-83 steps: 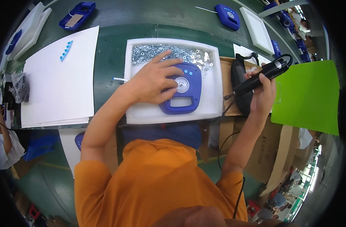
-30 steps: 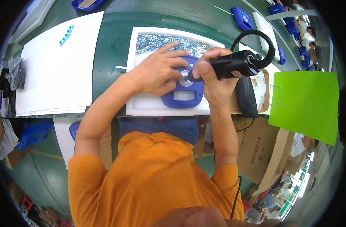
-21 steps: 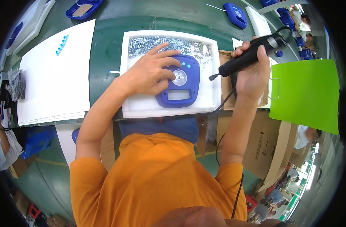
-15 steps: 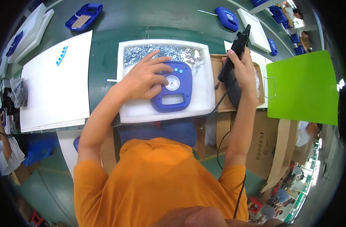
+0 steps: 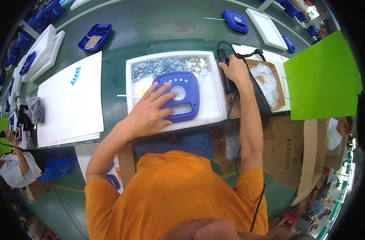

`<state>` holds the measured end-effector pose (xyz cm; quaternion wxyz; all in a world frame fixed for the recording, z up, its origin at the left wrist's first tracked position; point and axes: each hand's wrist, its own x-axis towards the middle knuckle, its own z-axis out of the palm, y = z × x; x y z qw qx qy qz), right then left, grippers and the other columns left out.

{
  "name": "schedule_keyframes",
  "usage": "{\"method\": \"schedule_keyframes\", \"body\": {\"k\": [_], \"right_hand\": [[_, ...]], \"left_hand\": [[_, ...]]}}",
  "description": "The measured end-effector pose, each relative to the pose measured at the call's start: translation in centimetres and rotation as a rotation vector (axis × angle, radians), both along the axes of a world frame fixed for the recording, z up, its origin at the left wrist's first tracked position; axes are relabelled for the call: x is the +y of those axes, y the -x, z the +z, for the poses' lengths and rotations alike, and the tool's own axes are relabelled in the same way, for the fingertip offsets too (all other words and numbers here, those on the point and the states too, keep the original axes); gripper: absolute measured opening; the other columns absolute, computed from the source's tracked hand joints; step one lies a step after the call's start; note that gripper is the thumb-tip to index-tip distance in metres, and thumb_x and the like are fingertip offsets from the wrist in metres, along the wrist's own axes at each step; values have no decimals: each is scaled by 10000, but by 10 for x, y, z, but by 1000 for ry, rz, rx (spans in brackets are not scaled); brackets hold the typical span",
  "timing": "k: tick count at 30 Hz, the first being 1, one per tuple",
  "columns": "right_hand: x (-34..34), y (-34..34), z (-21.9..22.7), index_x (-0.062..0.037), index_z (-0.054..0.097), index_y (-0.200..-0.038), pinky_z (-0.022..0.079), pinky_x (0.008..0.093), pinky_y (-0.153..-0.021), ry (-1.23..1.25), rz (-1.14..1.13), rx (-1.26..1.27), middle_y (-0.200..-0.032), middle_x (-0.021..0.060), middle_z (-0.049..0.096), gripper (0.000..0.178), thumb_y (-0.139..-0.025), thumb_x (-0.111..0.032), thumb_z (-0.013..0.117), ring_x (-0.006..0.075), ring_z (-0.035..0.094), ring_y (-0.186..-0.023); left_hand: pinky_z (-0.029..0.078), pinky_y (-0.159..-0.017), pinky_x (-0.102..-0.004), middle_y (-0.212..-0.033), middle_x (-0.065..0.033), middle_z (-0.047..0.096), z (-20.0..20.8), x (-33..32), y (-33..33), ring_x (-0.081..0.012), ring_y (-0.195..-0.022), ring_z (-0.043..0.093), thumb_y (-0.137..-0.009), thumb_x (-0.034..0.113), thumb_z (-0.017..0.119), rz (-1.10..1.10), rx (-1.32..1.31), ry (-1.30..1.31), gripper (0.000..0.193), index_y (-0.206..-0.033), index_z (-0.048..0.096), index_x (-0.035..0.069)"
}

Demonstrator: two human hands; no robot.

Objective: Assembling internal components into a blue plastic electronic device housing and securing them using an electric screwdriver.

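Note:
A blue plastic housing (image 5: 193,94) with a round clear disc, a row of small light-blue buttons and a rectangular opening lies flat in a white foam tray (image 5: 218,108). My left hand (image 5: 147,113) rests on its left side, open, fingers spread toward the disc. Beside the tray's right edge, my right hand (image 5: 237,71) is closed around a corded black electric screwdriver (image 5: 227,82), which stands roughly parallel to that edge. Part of the grip is hidden under the hand. Many small metal nuts (image 5: 162,66) fill the tray's far end.
Right of the screwdriver, a cardboard box (image 5: 280,94) holds translucent white pieces, with a green board (image 5: 324,80) beyond. White sheets (image 5: 70,108) carrying a light-blue button strip (image 5: 75,76) lie left. Other blue housings (image 5: 95,38) sit at the back. A co-worker (image 5: 16,164) is far left.
My right hand has brought the screwdriver down and left, from raised over the box to beside the tray. My left hand has slid lower on the housing, uncovering more buttons. The view has shifted.

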<state>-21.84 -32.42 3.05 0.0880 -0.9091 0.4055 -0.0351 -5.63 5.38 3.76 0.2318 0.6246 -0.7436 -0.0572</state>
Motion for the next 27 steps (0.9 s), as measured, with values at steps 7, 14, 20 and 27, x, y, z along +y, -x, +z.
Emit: {"method": "schedule_keyframes", "body": {"k": [7, 14, 20, 27], "right_hand": [[83, -5, 28, -16, 738, -1176, 651, 558, -790, 373, 31, -329, -1066, 213, 813, 405, -1027, -385, 820, 448, 809, -989], [147, -7, -17, 11, 760, -1137, 669, 412, -821, -202, 53, -1179, -1097, 165, 789, 176, -1020, -112, 806, 322, 802, -942], [155, -5, -44, 28, 743, -1084, 676, 378, -802, -172, 147, -1114, -1057, 161, 779, 108, -1015, -44, 786, 306, 795, -933], [153, -7, -52, 18, 747, -1066, 674, 384, -776, -204, 192, -1034, -1037, 165, 782, 94, -1016, -52, 786, 316, 796, -885]], "left_hand": [[240, -1398, -674, -1655, -169, 589, -5, -1, 6, -410, -1708, 349, -915, 284, 884, -52, -191, -23, 270, -1039, 816, 54], [282, -1383, -687, -1557, -150, 649, 48, -13, -34, -449, -1656, 439, -850, 105, 919, 91, 31, 164, 309, -1087, 729, 51], [254, -1391, -672, -1556, -146, 645, 14, -121, -129, -433, -1660, 434, -989, 184, 823, 153, -162, 211, 226, -1159, 732, 67], [247, -1388, -658, -1682, -161, 583, -51, -210, -259, -395, -1681, 400, -983, 325, 822, 717, -349, 227, 590, -1502, 680, 83]]}}
